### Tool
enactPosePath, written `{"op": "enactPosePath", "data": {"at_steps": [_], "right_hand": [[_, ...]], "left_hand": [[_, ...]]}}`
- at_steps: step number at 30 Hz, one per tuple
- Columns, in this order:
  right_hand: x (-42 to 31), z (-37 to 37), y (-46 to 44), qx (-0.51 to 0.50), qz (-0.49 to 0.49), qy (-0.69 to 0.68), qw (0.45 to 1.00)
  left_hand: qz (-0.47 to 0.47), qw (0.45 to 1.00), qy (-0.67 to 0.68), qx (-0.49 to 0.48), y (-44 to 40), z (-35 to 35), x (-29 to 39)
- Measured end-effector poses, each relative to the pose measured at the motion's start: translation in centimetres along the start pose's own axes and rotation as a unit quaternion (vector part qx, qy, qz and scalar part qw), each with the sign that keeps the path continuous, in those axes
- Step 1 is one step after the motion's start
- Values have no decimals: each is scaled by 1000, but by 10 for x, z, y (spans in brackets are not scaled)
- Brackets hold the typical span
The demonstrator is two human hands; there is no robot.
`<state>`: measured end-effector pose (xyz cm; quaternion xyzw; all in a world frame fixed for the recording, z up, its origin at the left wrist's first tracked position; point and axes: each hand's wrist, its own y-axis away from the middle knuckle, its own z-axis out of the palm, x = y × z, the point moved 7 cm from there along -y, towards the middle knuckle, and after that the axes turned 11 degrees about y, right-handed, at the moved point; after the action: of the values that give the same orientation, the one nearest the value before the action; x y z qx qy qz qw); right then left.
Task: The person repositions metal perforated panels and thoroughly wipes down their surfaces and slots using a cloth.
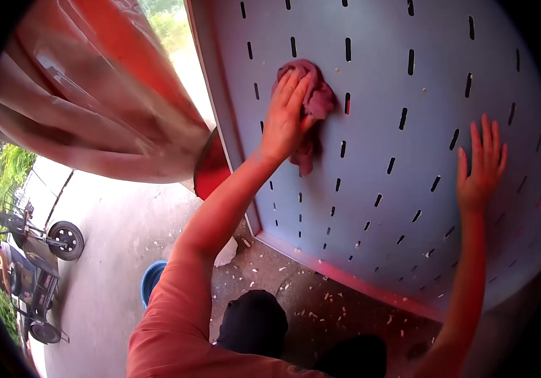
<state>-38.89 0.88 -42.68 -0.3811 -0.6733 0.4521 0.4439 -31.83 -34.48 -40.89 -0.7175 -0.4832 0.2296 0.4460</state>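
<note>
My left hand [285, 116] presses a crumpled purplish-red cloth [321, 96] against a large grey-blue slotted panel [371, 135]. The fingers lie over the cloth, and one end of it hangs down below the wrist along the panel. Farther right, my right hand [482, 170] rests flat on the same panel with its fingers stretched out and nothing in it. Rows of narrow dark slots run across the panel, and small pale specks dot its surface.
A blue basin [152, 281] is partly hidden behind my left arm. Pale scraps litter the concrete floor [270, 268] below the panel. A red and grey tarp [103, 94] hangs at the left. Beyond it stands a dark wheeled vehicle [37, 277].
</note>
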Motion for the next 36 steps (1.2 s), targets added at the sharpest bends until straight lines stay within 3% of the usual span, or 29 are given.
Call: {"op": "enactPosePath", "data": {"at_steps": [3, 5, 8, 11, 12, 15, 23, 36], "right_hand": [[1, -1, 0, 3, 5, -11, 1000], [4, 2, 1, -5, -7, -6, 1000], [7, 5, 2, -4, -1, -4, 1000], [4, 1, 3, -3, 16, -11, 1000], [3, 0, 3, -4, 18, -15, 1000], [1, -2, 1, 10, 28, -35, 999], [4, -5, 0, 16, 23, -45, 999], [5, 5, 4, 23, 6, -19, 1000]], "left_hand": [[52, 990, 6, 129, -90, -32, -7], [0, 989, 4, 145, -100, -37, -9], [25, 992, -118, 49, -57, -22, 8], [-113, 993, 20, 24, -42, -30, -24], [-142, 990, -10, -9, -50, -36, -19], [-147, 984, -24, -93, -64, -36, -17], [-137, 990, -8, -32, -46, -30, -18], [-134, 990, 9, -33, -45, -31, -17]]}}
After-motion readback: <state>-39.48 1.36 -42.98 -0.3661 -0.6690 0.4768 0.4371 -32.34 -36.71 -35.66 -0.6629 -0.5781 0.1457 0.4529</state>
